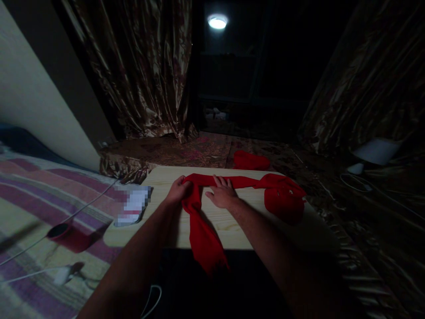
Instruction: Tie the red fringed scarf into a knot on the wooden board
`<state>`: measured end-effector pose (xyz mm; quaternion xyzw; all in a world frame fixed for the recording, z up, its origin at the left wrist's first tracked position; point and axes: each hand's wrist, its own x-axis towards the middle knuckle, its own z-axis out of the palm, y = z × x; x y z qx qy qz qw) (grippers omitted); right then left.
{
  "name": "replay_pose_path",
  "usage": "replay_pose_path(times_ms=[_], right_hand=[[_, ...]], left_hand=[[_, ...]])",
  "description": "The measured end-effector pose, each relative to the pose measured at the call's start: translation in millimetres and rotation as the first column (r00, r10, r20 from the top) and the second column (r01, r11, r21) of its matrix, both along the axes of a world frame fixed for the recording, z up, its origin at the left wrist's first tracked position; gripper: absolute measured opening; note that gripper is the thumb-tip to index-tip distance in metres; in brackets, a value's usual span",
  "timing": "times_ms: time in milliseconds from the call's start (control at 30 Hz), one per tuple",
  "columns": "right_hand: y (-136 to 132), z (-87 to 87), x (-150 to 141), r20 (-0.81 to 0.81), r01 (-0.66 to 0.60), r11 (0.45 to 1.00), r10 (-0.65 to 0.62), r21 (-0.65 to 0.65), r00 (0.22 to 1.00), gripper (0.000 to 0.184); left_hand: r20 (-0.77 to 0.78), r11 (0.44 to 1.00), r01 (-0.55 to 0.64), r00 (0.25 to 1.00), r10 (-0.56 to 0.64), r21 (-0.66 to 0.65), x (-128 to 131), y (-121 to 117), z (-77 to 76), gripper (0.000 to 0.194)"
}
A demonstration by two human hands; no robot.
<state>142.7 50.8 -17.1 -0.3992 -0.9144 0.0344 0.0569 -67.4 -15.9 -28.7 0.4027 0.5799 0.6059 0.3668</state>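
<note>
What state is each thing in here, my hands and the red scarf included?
Left hand: closed on the red scarf.
Right hand: open, fingers spread over the scarf.
Red scarf: bent at the left hand, one end hanging past the table's near edge.
Red cloth: lying beyond the far edge.
Red cylinder: upright or lying, cannot tell.
Left curtain: hanging in folds.
Round light: lit.

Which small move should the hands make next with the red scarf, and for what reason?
Perhaps the left hand should draw the near end of the scarf onto the table: it reaches past the edge, while the left hand grips the bend and the right hand rests on the crosswise strip.
</note>
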Motion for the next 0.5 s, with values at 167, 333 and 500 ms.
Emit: replay_pose_path(times_ms=[167, 333, 500], right_hand=[[21, 6.0, 21, -0.032, 0.202, 0.97, -0.199, 0.138, 0.979, 0.047], [53, 25.4, 77, -0.057, 0.396, 0.888, -0.394, 0.233, 0.917, 0.046], [75, 47.3, 121, -0.143, 0.594, 0.77, -0.577, 0.231, 0.804, 0.045]], left_hand=[[0.15, 0.998, -0.065, 0.987, 0.06, 0.027, -1, -5, 4.7, 0.033], [0.253, 0.962, -0.251, 0.943, 0.218, 0.107, -7, -3, 5.0, 0.027], [0.246, 0.92, -0.383, 0.903, 0.354, 0.084, -17, 1, -0.7, 0.03]])
